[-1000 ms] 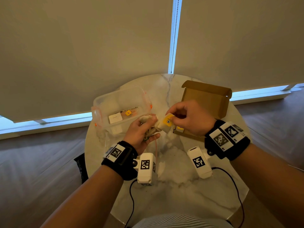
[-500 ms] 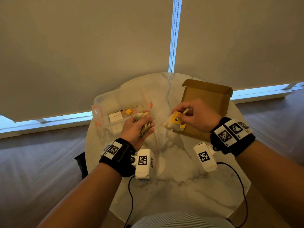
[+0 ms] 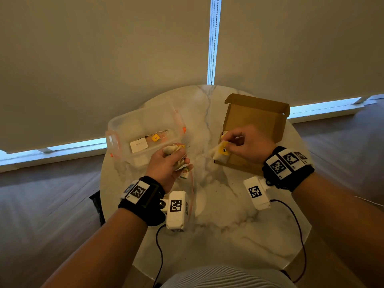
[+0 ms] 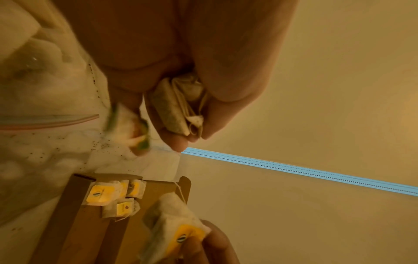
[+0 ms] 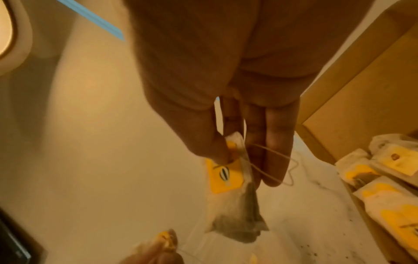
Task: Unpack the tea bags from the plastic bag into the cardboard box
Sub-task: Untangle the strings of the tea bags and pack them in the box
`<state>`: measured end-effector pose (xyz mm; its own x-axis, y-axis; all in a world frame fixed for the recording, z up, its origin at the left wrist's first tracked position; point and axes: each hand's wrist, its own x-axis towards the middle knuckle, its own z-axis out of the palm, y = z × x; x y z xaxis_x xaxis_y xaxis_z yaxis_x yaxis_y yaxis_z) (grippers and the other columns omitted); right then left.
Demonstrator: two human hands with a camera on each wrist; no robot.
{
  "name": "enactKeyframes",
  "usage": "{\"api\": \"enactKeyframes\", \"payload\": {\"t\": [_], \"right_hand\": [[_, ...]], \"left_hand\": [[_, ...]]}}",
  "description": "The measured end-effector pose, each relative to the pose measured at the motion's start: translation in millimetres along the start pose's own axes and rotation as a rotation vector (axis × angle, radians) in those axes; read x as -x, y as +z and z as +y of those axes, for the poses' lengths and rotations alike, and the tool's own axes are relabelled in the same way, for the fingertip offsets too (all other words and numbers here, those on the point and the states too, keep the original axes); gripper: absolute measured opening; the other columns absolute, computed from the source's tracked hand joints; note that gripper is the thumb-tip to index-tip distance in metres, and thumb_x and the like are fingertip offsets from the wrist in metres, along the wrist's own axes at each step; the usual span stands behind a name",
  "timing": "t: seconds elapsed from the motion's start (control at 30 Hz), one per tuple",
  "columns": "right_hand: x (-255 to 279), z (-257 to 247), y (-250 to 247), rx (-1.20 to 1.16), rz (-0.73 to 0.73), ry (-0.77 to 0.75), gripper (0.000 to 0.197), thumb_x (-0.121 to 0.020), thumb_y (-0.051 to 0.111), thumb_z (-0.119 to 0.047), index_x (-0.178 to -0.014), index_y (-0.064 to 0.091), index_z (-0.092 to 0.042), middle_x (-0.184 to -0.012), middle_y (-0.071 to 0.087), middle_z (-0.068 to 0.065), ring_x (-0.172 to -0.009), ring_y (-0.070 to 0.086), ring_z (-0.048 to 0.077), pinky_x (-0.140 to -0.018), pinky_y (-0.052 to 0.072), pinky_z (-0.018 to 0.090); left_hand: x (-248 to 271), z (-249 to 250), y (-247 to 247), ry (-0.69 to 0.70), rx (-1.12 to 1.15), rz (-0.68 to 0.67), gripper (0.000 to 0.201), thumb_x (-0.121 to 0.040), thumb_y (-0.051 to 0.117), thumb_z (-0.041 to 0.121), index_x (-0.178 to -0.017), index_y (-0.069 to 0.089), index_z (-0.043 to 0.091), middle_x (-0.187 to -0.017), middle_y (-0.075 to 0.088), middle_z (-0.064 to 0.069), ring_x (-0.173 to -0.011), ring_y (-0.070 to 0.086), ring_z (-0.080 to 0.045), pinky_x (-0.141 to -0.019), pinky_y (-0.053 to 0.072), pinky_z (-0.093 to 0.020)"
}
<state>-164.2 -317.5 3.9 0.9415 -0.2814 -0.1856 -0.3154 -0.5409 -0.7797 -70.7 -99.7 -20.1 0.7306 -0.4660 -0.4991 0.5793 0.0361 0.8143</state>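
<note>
On a round marble table [image 3: 218, 235], seen from the head camera, an open cardboard box [image 3: 255, 119] sits at the right with its lid standing up on the far side. A clear plastic bag [image 3: 191, 183] lies flat near the left wrist, mostly hidden by the hand and wrist camera. Behind it stands a clear plastic tub [image 3: 124, 129] with a white card inside. The right hand [image 3: 247, 142] pinches a yellow-tagged tea bag [image 3: 221, 151] at the box's near left corner; the bag's long axis slants down and leftward, away from the fingers, partly covering the box wall. The left hand [image 3: 166, 163] is curled around a crumpled bunch of tea bags [image 3: 173, 149], with a green-edged tag [image 3: 185, 173] dangling below it.

From the left wrist camera, the fingers [image 4: 176, 141] and thumb clamp the bunch [image 4: 178, 107], whose folds run lengthwise out past the fingertips. The green-edged tag [image 4: 133, 132] is smeared by blur. Below, three yellow-tagged tea bags [image 4: 113, 194] lie flat in the box [image 4: 74, 214], and the right hand's tea bag [image 4: 172, 230] hangs over the box, cut off at the frame's bottom edge.

From the right wrist camera, thumb and fingers [image 5: 278, 151] pinch the top of the tea bag [image 5: 235, 201], which hangs point downward with its string looping beside the fingers. More tea bags [image 5: 389, 178] lie in the box [image 5: 361, 107] at the right, possibly four, though they overlap and run out of frame.
</note>
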Motion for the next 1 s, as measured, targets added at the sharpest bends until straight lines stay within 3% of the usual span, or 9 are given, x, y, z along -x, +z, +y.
{"api": "enactKeyframes", "payload": {"t": [0.07,0.13,0.23,0.3,0.4,0.57,0.63,0.83,1.0], "right_hand": [[1,-3,-2,-0.043,0.003,-0.036,0.013,-0.087,0.068,-0.011,-0.099,0.072,-0.013,-0.101,0.070,0.005,-0.091,0.066,0.016,-0.075,0.056,0.019],[1,-6,-3,-0.047,-0.006,-0.067,0.013,-0.087,0.068,-0.011,-0.098,0.072,-0.016,-0.098,0.071,0.002,-0.089,0.066,0.013,-0.077,0.057,0.022],[-1,-12,-4,-0.044,-0.027,-0.110,0.014,-0.088,0.067,-0.010,-0.100,0.072,-0.016,-0.093,0.070,-0.004,-0.084,0.065,0.003,-0.073,0.054,0.014],[-1,-17,-4,-0.039,-0.035,-0.131,0.015,-0.088,0.067,-0.009,-0.101,0.072,-0.014,-0.092,0.069,-0.005,-0.084,0.065,0.003,-0.074,0.053,0.013],[0,-28,-3,-0.039,-0.039,-0.152,0.017,-0.087,0.067,-0.008,-0.102,0.072,-0.012,-0.090,0.069,-0.004,-0.083,0.066,0.005,-0.073,0.053,0.012],[3,-41,2,-0.021,-0.029,-0.169,0.019,-0.083,0.072,-0.008,-0.102,0.071,-0.012,-0.078,0.061,-0.009,-0.068,0.057,0.001,-0.061,0.047,0.008],[4,-44,4,-0.041,-0.028,-0.168,0.018,-0.081,0.074,-0.009,-0.099,0.071,-0.011,-0.076,0.062,-0.008,-0.065,0.058,-0.003,-0.058,0.045,0.007],[6,-47,6,-0.160,-0.024,-0.157,0.021,-0.076,0.079,-0.013,-0.094,0.072,-0.006,-0.082,0.072,0.008,-0.070,0.068,0.016,-0.063,0.056,0.020],[9,-48,6,-0.258,-0.012,-0.126,0.022,-0.072,0.082,-0.008,-0.092,0.072,-0.004,-0.078,0.070,0.005,-0.063,0.063,0.006,-0.059,0.052,0.016]], "left_hand": [[-3,-1,-2,0.010,-0.048,0.029,0.007,-0.092,0.061,0.004,-0.094,0.061,0.011,-0.072,0.058,-0.006,-0.066,0.064,-0.017,-0.080,0.055,-0.044],[-6,1,-3,0.039,-0.063,0.057,0.006,-0.092,0.061,0.003,-0.090,0.059,0.009,-0.077,0.058,-0.009,-0.069,0.065,-0.017,-0.080,0.055,-0.041],[-9,3,-4,0.075,-0.040,0.043,0.012,-0.091,0.057,-0.006,-0.088,0.058,0.006,-0.082,0.064,-0.010,-0.069,0.062,-0.019,-0.069,0.057,-0.032],[-7,6,-1,0.095,-0.102,0.017,0.025,-0.088,0.050,-0.013,-0.090,0.061,0.009,-0.087,0.069,-0.009,-0.065,0.059,-0.017,-0.058,0.052,-0.027],[0,13,8,0.132,-0.168,-0.043,0.032,-0.085,0.046,-0.016,-0.087,0.063,0.011,-0.079,0.066,-0.008,-0.059,0.052,-0.016,-0.053,0.043,-0.026],[5,18,23,0.236,-0.250,-0.059,0.020,-0.086,0.064,-0.004,-0.076,0.062,0.013,-0.063,0.052,-0.005,-0.057,0.047,-0.017,-0.051,0.040,-0.027],[5,17,23,0.324,-0.305,-0.081,0.017,-0.083,0.073,0.003,-0.074,0.066,0.016,-0.061,0.054,-0.001,-0.056,0.047,-0.016,-0.050,0.041,-0.027],[8,19,23,0.367,-0.410,-0.173,0.015,-0.074,0.081,0.009,-0.086,0.074,0.015,-0.071,0.063,-0.008,-0.061,0.049,-0.023,-0.052,0.043,-0.028],[9,20,21,0.387,-0.461,-0.131,0.021,-0.070,0.085,0.005,-0.084,0.072,0.014,-0.074,0.065,-0.002,-0.061,0.055,-0.014,-0.051,0.046,-0.027]]}}
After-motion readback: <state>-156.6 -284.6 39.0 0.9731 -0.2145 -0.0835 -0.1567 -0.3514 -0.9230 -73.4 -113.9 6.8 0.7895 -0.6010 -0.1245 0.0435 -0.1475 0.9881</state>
